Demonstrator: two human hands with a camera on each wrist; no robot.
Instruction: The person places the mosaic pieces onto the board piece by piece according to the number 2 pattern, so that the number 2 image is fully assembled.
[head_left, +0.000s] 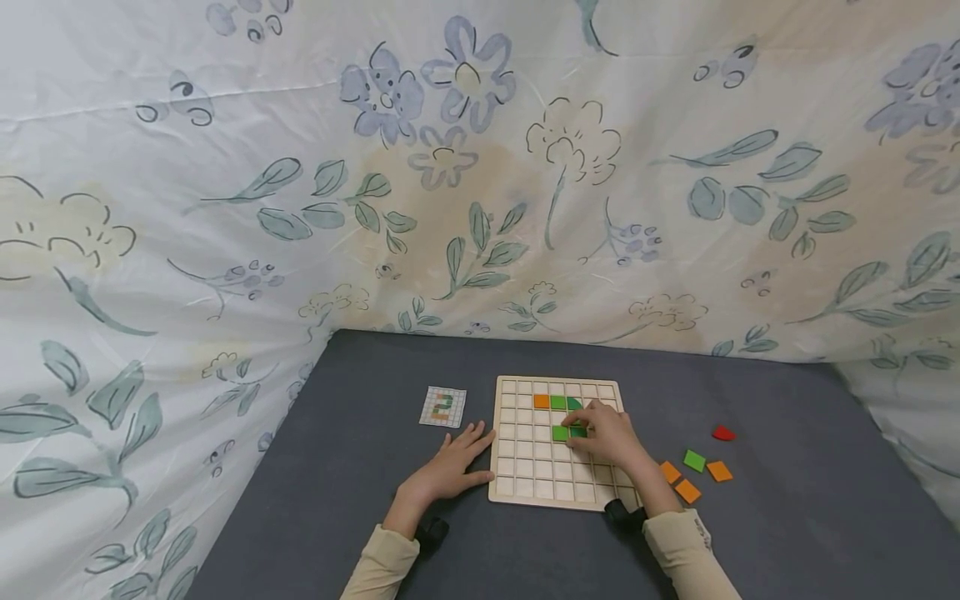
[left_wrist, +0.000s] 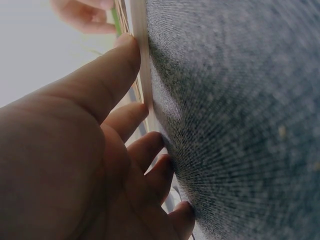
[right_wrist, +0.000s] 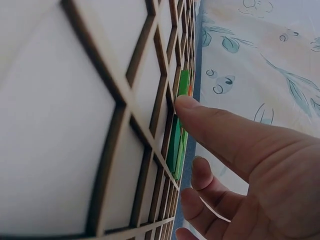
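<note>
A pale wooden grid board (head_left: 525, 487) lies on the dark table. In its upper row sit an orange square tile (head_left: 542, 402), a light green square tile (head_left: 557, 402) and a dark green rounded tile (head_left: 573, 403). Lower down are another light green square tile (head_left: 560, 433) and a dark green tile (right_wrist: 173, 145), partly covered by my right hand (head_left: 609, 433). The right thumb (right_wrist: 215, 120) touches down at these lower tiles; the other fingers bend loosely, apart from the thumb. My left hand (head_left: 450, 465) lies spread, its thumb and fingertips against the board's left edge.
A small printed card (head_left: 442, 407) with a coloured grid pattern lies left of the board. To the right are loose orange tiles (head_left: 719, 472), a green tile (head_left: 694, 460) and a red piece (head_left: 723, 432). Floral cloth (head_left: 480, 250) hangs behind the table.
</note>
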